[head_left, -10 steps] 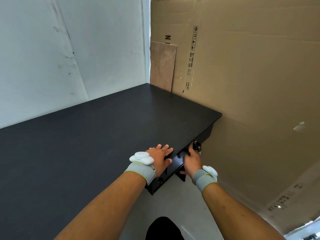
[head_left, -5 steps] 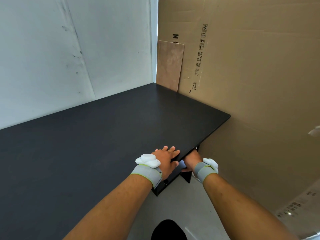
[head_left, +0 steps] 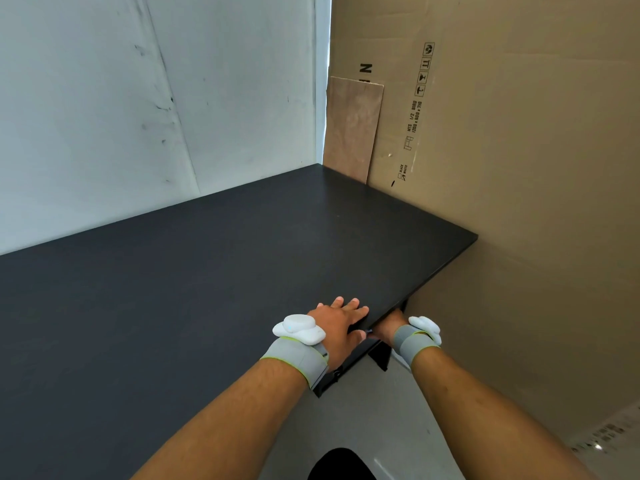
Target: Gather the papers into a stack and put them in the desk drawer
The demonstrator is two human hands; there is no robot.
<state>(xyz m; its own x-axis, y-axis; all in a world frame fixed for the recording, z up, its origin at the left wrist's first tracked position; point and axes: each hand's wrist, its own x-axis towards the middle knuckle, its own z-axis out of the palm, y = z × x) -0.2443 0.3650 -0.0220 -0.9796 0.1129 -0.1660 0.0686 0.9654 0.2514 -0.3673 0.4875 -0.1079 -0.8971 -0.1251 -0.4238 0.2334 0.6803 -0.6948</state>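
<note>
The black desk [head_left: 207, 289] fills the left and middle of the head view, and no papers show on it. My left hand [head_left: 337, 320] lies flat on the desk top at its front edge, fingers apart and thumb over the edge. Just below that edge the black drawer front [head_left: 353, 362] sits nearly flush under the top. My right hand [head_left: 388, 325] reaches in under the edge against the drawer front, its fingers hidden by the desk top. Both wrists wear grey bands with white pods.
A large cardboard sheet [head_left: 519, 168] stands close along the desk's right side. A thin wooden board [head_left: 353, 129] leans in the far corner. A white wall [head_left: 138, 116] backs the desk. Grey floor [head_left: 398, 427] lies below, with a dark shape [head_left: 341, 465] at the bottom edge.
The drawer front has slid in under the desk top and its knob is now hidden. My right hand went in with it. My left hand stays on the desk top.
</note>
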